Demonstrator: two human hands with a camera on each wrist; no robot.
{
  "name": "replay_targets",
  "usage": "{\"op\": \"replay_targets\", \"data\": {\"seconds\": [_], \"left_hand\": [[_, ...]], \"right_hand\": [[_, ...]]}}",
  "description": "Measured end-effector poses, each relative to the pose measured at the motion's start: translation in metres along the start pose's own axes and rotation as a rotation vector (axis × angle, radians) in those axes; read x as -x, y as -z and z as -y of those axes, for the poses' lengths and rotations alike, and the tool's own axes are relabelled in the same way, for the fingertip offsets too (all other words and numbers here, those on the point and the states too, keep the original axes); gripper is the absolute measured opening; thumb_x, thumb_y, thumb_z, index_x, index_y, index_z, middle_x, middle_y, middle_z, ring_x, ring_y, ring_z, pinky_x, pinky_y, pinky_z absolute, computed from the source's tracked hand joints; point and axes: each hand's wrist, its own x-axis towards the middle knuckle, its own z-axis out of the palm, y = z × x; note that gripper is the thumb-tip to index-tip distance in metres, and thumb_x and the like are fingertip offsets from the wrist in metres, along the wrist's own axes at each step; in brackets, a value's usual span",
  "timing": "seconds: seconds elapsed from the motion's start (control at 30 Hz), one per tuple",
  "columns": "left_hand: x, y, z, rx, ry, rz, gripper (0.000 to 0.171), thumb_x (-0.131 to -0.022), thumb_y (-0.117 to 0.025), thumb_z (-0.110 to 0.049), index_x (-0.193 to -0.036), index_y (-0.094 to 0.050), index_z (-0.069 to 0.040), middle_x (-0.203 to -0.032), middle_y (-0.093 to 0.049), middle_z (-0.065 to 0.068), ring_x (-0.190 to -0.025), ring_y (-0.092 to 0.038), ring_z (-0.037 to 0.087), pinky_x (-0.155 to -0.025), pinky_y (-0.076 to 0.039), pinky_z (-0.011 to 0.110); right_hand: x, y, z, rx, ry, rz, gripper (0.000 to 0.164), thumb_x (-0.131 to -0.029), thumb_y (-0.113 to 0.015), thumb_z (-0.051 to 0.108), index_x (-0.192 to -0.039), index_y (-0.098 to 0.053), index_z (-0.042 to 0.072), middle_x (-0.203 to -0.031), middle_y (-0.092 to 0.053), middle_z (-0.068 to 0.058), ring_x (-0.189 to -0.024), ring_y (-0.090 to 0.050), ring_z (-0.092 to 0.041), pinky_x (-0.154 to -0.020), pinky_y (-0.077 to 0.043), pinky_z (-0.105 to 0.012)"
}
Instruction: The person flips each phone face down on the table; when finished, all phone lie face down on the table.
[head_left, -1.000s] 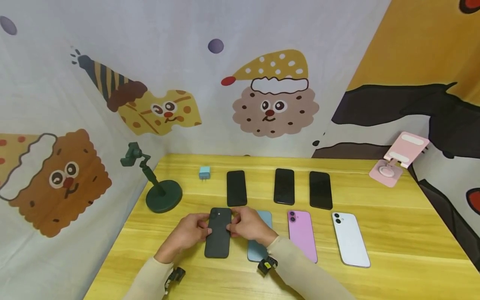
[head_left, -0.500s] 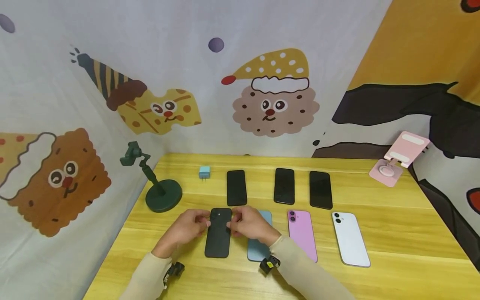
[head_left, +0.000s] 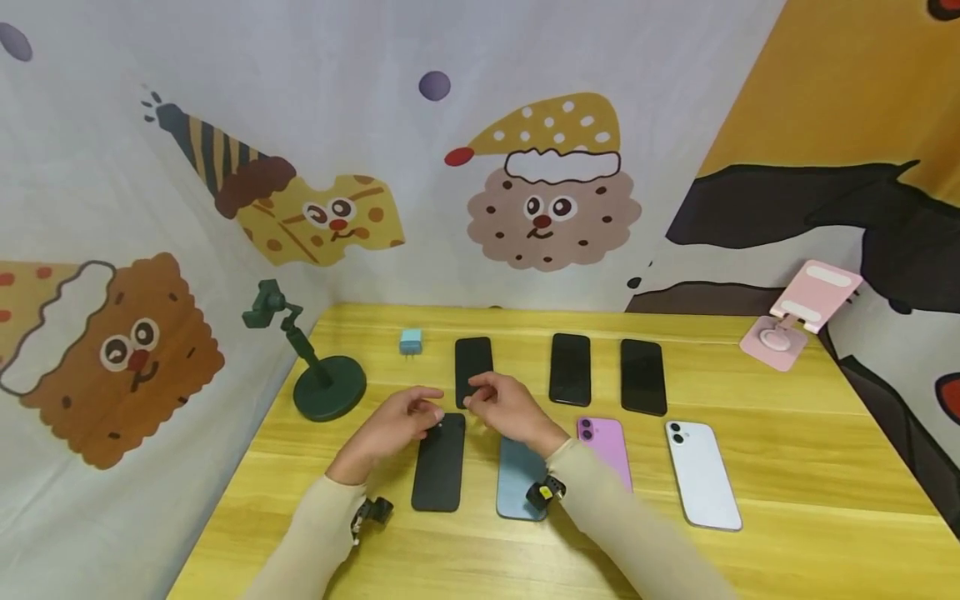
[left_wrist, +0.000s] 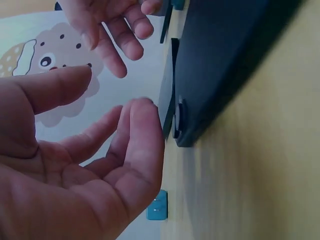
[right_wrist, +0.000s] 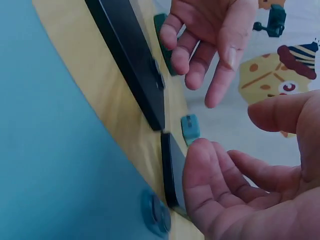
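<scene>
A black smartphone (head_left: 438,475) lies camera side up on the table at front left. Over its top left corner hovers my left hand (head_left: 397,423), its fingers loosely bent around nothing. My right hand (head_left: 512,410) hangs past the phone's top right, overlapping the lower edge of a dark-screened phone (head_left: 472,354) in the back row. Both palms face each other with thumbs apart from the fingers in the left wrist view. A blue phone (head_left: 517,487) sits below the right wrist, partly covered by it. The right wrist view shows the black phone's edge (right_wrist: 132,60) apart from both hands.
A pink phone (head_left: 603,446), partly behind the right sleeve, and a white phone (head_left: 703,475) continue the front row. Two more dark-screened phones (head_left: 570,367) lie behind. A blue charger plug (head_left: 410,341), a green stand (head_left: 330,390) and a pink stand (head_left: 813,292) stand around.
Both hands have let go of the black phone's sides and moved up and away toward the back of the table. The phone stays where it was.
</scene>
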Motion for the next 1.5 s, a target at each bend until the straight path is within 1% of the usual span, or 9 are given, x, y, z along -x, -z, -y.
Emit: {"op": "replay_targets", "data": {"seconds": [0.3, 0.47, 0.63, 0.77, 0.87, 1.03, 1.13, 1.33, 1.5], "left_hand": [[-0.029, 0.001, -0.004, 0.02, -0.011, -0.076, 0.051, -0.108, -0.063, -0.024, -0.155, -0.052, -0.008, -0.135, -0.062, 0.016, -0.12, -0.065, 0.032, -0.1, -0.058, 0.048], [-0.044, -0.002, -0.008, 0.077, 0.01, -0.059, 0.054, -0.108, -0.062, -0.024, -0.157, -0.047, -0.004, -0.142, -0.059, 0.02, -0.126, -0.064, 0.035, -0.105, -0.056, 0.052], [-0.059, -0.007, -0.01, 0.144, 0.059, -0.037, 0.059, -0.108, -0.062, -0.025, -0.16, -0.042, -0.004, -0.15, -0.055, 0.021, -0.136, -0.059, 0.039, -0.108, -0.055, 0.053], [-0.064, -0.008, -0.015, 0.167, 0.086, -0.032, 0.063, -0.107, -0.062, -0.027, -0.162, -0.039, -0.006, -0.154, -0.055, 0.018, -0.143, -0.054, 0.038, -0.113, -0.052, 0.054], [-0.068, -0.008, -0.015, 0.186, 0.097, -0.03, 0.065, -0.108, -0.062, -0.028, -0.163, -0.037, -0.006, -0.156, -0.053, 0.019, -0.145, -0.052, 0.039, -0.114, -0.051, 0.053], [-0.072, -0.006, -0.016, 0.214, 0.122, -0.045, 0.066, -0.108, -0.062, -0.03, -0.164, -0.035, -0.006, -0.158, -0.051, 0.02, -0.141, -0.056, 0.039, -0.108, -0.056, 0.048], [-0.075, -0.006, -0.018, 0.223, 0.149, -0.075, 0.065, -0.108, -0.063, -0.03, -0.163, -0.037, -0.006, -0.153, -0.054, 0.02, -0.134, -0.061, 0.035, -0.102, -0.06, 0.045], [-0.08, -0.006, -0.023, 0.252, 0.177, -0.119, 0.059, -0.108, -0.063, -0.028, -0.158, -0.044, -0.003, -0.138, -0.06, 0.02, -0.115, -0.066, 0.03, -0.096, -0.062, 0.041], [-0.086, -0.01, -0.023, 0.277, 0.182, -0.141, 0.052, -0.108, -0.063, -0.024, -0.152, -0.051, 0.001, -0.141, -0.058, 0.022, -0.121, -0.065, 0.032, -0.096, -0.062, 0.041]], "right_hand": [[-0.029, 0.021, -0.008, 0.035, -0.015, -0.101, 0.044, -0.106, -0.066, 0.027, -0.144, -0.062, 0.005, -0.117, -0.071, -0.011, -0.082, -0.07, -0.027, -0.067, -0.057, -0.034], [-0.041, 0.031, -0.013, 0.022, -0.044, -0.133, 0.045, -0.105, -0.066, 0.026, -0.144, -0.061, 0.004, -0.12, -0.069, -0.012, -0.088, -0.071, -0.029, -0.072, -0.059, -0.033], [-0.048, 0.039, -0.016, -0.02, -0.096, -0.121, 0.049, -0.105, -0.066, 0.027, -0.148, -0.057, 0.004, -0.127, -0.067, -0.014, -0.096, -0.072, -0.028, -0.079, -0.061, -0.035], [-0.051, 0.042, -0.019, -0.039, -0.135, -0.097, 0.053, -0.106, -0.066, 0.029, -0.151, -0.053, 0.004, -0.136, -0.063, -0.017, -0.105, -0.072, -0.031, -0.087, -0.063, -0.039], [-0.053, 0.042, -0.023, -0.1, -0.17, -0.069, 0.057, -0.106, -0.065, 0.029, -0.154, -0.049, 0.003, -0.145, -0.058, -0.018, -0.115, -0.069, -0.032, -0.09, -0.063, -0.039], [-0.054, 0.039, -0.026, -0.276, -0.196, -0.036, 0.061, -0.107, -0.063, 0.024, -0.158, -0.042, -0.001, -0.155, -0.053, -0.02, -0.138, -0.057, -0.037, -0.1, -0.061, -0.044], [-0.055, 0.038, -0.029, -0.338, -0.19, -0.03, 0.061, -0.107, -0.062, 0.022, -0.158, -0.04, -0.003, -0.156, -0.052, -0.021, -0.142, -0.054, -0.039, -0.102, -0.06, -0.047], [-0.053, 0.037, -0.024, -0.371, -0.207, -0.055, 0.061, -0.107, -0.062, 0.022, -0.158, -0.041, -0.003, -0.157, -0.051, -0.02, -0.141, -0.054, -0.039, -0.103, -0.059, -0.049], [-0.051, 0.038, -0.022, -0.368, -0.219, -0.061, 0.06, -0.107, -0.061, 0.021, -0.159, -0.04, -0.002, -0.156, -0.051, -0.021, -0.139, -0.055, -0.04, -0.103, -0.06, -0.049]]}}
